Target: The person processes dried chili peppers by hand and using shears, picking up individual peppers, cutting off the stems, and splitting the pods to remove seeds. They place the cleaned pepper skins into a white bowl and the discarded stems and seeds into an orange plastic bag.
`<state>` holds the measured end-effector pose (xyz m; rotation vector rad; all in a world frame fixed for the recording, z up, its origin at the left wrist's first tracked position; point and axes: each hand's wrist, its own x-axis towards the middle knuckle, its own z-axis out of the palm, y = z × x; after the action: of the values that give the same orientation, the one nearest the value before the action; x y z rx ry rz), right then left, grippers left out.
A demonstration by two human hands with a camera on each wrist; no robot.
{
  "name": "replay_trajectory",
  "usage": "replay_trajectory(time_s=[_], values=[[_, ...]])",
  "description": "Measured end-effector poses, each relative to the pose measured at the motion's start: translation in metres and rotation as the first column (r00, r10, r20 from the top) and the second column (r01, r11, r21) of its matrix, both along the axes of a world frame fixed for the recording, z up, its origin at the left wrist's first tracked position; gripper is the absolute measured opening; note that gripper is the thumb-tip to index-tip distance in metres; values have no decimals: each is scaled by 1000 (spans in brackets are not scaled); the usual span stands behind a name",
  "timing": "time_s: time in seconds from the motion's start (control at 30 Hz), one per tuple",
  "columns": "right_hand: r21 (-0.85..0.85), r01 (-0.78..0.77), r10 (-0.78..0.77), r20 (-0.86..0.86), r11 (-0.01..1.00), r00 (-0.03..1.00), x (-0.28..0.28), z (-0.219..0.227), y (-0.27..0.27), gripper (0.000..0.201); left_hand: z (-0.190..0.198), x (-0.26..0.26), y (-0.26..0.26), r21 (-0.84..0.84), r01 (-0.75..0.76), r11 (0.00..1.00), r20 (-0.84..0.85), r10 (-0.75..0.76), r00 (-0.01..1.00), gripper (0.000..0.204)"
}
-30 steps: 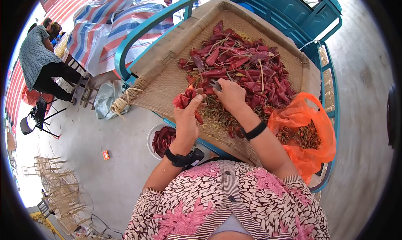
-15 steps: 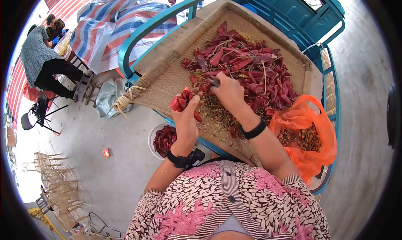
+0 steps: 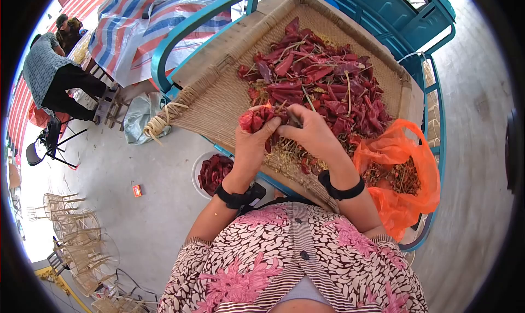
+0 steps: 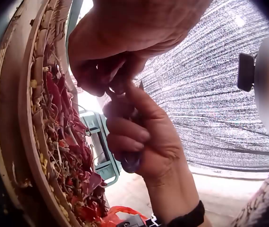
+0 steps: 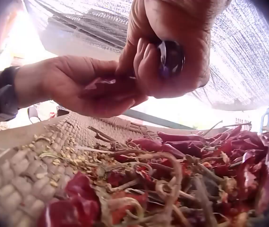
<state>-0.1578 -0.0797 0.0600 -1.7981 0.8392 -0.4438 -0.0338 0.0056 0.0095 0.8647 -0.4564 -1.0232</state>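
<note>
The left hand (image 3: 252,143) is curled round a bunch of dried red chillies (image 3: 257,118), and the right hand (image 3: 311,133) meets it fingertip to fingertip above the near edge of the woven tray (image 3: 219,100). The right hand grips a small pair of scissors (image 5: 170,59) (the head view shows only a dark sliver of them between the fingers, while the right wrist view shows a purple handle inside the curled fingers). The left wrist view shows both hands pressed together from below, with the handle low in the right hand's palm. Beyond the hands lies the chilli heap (image 3: 322,83) on the tray, with stems and seeds (image 5: 139,170) strewn nearer. Only the head view shows the orange bag (image 3: 396,171) of stems at the right and the white bowl (image 3: 210,173) of chillies on the floor below.
</note>
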Motion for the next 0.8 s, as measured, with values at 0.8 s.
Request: replay_trajectory(time_s=[0.8], values=[[268, 120, -211, 341, 956, 916, -3, 15, 37, 8, 1, -2, 27, -32, 183, 983, 326, -162, 931, 18]])
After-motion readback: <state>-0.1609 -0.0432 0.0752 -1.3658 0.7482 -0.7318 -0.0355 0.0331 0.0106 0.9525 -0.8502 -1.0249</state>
